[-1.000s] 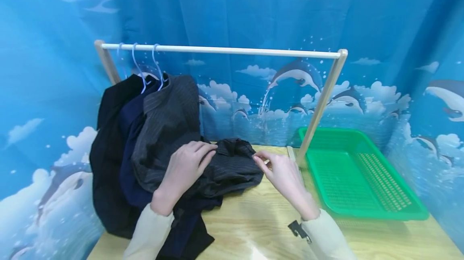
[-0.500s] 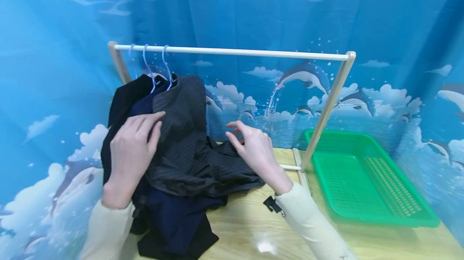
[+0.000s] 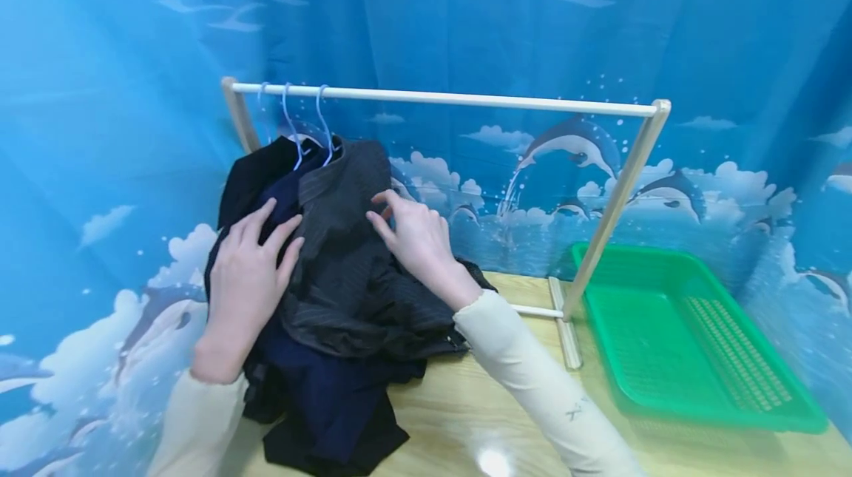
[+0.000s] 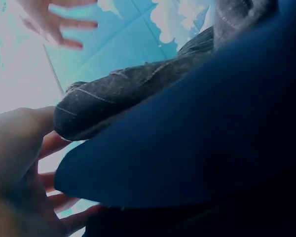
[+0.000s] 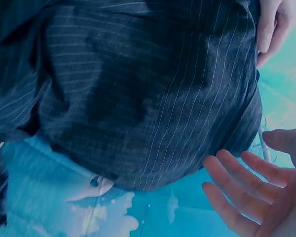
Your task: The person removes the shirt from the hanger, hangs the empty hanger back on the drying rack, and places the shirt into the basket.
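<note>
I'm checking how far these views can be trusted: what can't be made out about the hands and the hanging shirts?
- Head view: the hangers show only their hooks; the striped shirt and navy shirt cover the rest.
- Head view: whether the left hand grips the navy shirt or only rests on it; the palm is hidden.
- Left wrist view: blurred navy cloth fills the frame.
- Right wrist view: the right hand is cut off by the edge.

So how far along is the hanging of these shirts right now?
Three garments already hang at the rail's left end. Both hands, left hand and right hand, rest open on the striped shirt, whose tail lies bunched on the table. The green basket holds nothing.
</note>
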`<action>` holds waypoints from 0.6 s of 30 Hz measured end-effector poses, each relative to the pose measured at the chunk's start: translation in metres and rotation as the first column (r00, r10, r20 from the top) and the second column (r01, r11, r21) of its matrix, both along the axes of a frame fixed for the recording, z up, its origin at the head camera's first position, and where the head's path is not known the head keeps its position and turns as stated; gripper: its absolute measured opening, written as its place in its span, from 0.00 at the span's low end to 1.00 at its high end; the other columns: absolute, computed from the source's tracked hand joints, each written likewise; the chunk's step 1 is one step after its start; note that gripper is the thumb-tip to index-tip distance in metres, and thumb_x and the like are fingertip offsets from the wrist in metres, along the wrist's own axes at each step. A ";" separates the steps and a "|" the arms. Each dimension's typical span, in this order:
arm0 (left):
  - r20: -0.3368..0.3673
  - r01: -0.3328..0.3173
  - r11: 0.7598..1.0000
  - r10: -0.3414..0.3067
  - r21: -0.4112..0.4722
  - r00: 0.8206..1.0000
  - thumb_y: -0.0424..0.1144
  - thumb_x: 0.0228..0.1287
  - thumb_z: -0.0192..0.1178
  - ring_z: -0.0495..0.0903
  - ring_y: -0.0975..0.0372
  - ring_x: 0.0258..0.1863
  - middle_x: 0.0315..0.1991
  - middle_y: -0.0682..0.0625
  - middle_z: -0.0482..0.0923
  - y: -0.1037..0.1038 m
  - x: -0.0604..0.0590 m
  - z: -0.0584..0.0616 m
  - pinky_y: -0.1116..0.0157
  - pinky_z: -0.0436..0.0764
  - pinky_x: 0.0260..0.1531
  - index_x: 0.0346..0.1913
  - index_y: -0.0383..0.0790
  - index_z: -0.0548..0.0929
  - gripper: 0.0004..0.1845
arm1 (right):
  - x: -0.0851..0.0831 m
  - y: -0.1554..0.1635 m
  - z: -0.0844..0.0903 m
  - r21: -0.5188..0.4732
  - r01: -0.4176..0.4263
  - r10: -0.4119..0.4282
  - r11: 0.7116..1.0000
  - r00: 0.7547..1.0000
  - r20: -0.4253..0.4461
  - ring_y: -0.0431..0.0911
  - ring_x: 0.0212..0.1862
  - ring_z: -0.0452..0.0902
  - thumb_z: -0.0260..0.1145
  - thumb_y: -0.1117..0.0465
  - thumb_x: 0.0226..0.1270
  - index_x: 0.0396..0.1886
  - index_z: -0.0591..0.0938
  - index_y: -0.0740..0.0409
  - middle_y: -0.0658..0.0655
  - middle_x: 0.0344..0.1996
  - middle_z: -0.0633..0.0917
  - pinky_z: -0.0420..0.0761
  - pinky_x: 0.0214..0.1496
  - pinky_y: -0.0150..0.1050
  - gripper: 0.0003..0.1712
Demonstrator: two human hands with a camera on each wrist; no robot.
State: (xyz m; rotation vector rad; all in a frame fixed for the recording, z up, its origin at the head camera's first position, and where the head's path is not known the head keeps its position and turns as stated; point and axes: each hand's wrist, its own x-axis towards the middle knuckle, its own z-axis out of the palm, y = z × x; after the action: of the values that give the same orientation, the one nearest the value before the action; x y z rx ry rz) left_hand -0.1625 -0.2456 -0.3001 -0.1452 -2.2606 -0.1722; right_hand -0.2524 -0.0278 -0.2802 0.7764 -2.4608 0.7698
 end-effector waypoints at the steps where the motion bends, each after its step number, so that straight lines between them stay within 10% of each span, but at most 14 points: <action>1: -0.001 0.005 1.000 -0.005 -0.007 1.000 0.39 0.68 0.67 0.71 0.38 0.65 0.69 0.34 0.71 0.001 0.000 -0.001 0.37 0.71 0.62 0.60 0.39 0.84 0.19 | 0.000 -0.005 0.001 0.000 -0.001 0.001 1.000 1.000 0.003 0.41 0.18 0.70 0.59 0.45 0.78 0.58 0.82 0.46 0.49 0.39 0.89 0.65 0.17 0.34 0.19; 18: -0.040 0.067 0.992 -0.072 -0.106 0.997 0.42 0.66 0.68 0.80 0.43 0.55 0.52 0.35 0.84 0.032 0.004 -0.016 0.40 0.71 0.63 0.61 0.29 0.80 0.25 | 0.002 -0.052 0.016 0.042 0.030 -0.032 0.999 0.998 0.056 0.39 0.19 0.72 0.53 0.37 0.77 0.51 0.84 0.50 0.46 0.24 0.81 0.71 0.20 0.34 0.26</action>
State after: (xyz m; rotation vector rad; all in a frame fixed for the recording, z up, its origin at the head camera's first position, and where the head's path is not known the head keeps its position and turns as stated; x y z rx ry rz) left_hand -0.1584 -0.2140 -0.3159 -0.2815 -2.2231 -0.0861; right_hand -0.2499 -0.0800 -0.2644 0.7390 -2.5400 0.7420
